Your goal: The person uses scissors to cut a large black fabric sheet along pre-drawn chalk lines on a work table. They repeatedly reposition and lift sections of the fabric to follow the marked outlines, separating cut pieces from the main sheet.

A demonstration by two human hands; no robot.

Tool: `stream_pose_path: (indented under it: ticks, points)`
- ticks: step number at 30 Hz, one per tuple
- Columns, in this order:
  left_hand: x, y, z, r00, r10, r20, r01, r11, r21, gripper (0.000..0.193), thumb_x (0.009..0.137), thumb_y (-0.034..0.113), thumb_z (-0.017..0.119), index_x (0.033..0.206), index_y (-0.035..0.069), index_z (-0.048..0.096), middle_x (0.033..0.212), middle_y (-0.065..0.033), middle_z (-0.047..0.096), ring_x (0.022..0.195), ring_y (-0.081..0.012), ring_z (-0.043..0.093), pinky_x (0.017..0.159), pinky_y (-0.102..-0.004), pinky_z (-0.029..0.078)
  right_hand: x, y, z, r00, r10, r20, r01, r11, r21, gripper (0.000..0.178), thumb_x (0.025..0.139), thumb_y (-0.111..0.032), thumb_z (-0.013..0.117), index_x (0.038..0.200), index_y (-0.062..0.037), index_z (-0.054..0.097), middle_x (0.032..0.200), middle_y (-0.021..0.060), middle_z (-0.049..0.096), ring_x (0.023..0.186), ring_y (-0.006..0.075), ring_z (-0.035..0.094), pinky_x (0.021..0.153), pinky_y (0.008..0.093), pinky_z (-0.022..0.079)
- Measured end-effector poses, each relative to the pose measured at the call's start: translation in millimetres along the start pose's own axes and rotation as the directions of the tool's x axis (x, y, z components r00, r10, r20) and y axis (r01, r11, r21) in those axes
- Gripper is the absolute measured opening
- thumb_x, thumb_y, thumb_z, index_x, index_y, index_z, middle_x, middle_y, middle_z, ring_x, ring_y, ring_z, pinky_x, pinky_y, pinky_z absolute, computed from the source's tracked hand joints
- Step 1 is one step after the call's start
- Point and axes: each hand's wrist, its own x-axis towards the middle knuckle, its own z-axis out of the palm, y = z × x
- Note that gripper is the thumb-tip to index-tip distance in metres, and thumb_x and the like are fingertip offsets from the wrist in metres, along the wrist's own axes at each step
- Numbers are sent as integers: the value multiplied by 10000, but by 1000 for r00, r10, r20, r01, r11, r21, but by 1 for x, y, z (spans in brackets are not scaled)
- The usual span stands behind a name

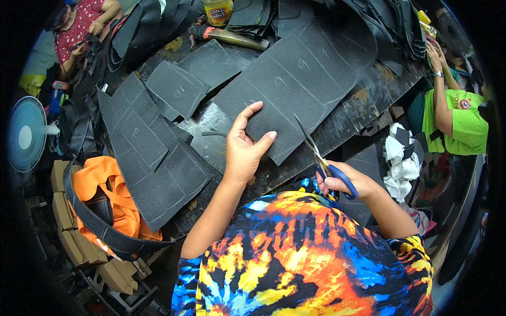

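Observation:
A long black textured sheet (pixel 295 73), like leather or vinyl, lies slantwise over the table with pale chalk lines and marks on it. At its near end is my left hand (pixel 243 145), thumb and index finger spread apart over the sheet; the other fingers are partly hidden. My right hand (pixel 340 179) is closed around the blue handles of a pair of scissors (pixel 318 156). Their blades point up and away beside the sheet's near right edge. Left of my left hand lie cut black pieces (pixel 177 88) and a stack of marked black panels (pixel 142 152).
A hammer (pixel 237 39) and a yellow-labelled tub (pixel 217 11) stand at the back. An orange bag (pixel 108 195) hangs at the left near a fan (pixel 26 134). White scraps (pixel 400 163) lie at the right. People work at far left (pixel 79 26) and right (pixel 458 116).

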Motion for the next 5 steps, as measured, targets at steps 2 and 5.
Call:
stream_pose_path:
  ticks: [2, 5]
  points:
    - [0, 0, 0, 1000, 5, -8, -5, 1000, 11, 634, 777, -99, 716, 1363, 23, 510, 1338, -97, 519, 1257, -204, 494, 1089, -329, 398, 2, -3, -3, 996, 90, -14, -91, 992, -86, 493, 885, -464, 690, 1067, -27, 552, 913, 60, 585, 838, 132, 599, 753, 275, 505]
    - [-1, 0, -4, 1000, -21, 8, 21, 999, -49, 652, 773, -83, 730, 1374, 26, 503, 1342, -95, 516, 1295, -204, 463, 1098, -331, 388, 0, -4, -5, 979, 201, -25, -202, 969, -139, 327, 935, -355, 678, 1001, -51, 578, 878, 49, 616, 788, 112, 604, 692, 254, 504]
